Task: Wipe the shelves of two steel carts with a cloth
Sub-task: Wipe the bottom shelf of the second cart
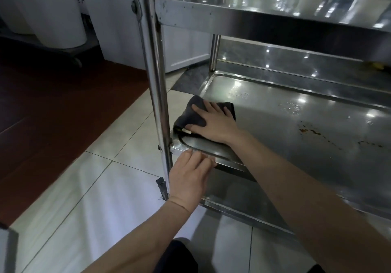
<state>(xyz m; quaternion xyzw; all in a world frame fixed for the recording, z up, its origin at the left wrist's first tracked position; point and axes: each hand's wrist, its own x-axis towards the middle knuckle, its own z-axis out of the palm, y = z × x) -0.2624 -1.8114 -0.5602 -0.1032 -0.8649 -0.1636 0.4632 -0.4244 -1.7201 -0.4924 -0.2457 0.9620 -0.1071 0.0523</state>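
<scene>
Risk: brown stains (313, 132) far right on the shelf (275, 124), likely missed if strokes stay in the left corner; droplets smearing too. Right hand (213, 122) spread flat, pressing the cloth (190, 114) into that corner. Left hand (190, 173) relaxed, fingers resting on the rim. Cloth dark, folded, bunched against the post (155, 72).

Right hand (213, 122) flat, fingers spread, palm down; left hand (189, 174) forward, fingers straight, together
</scene>
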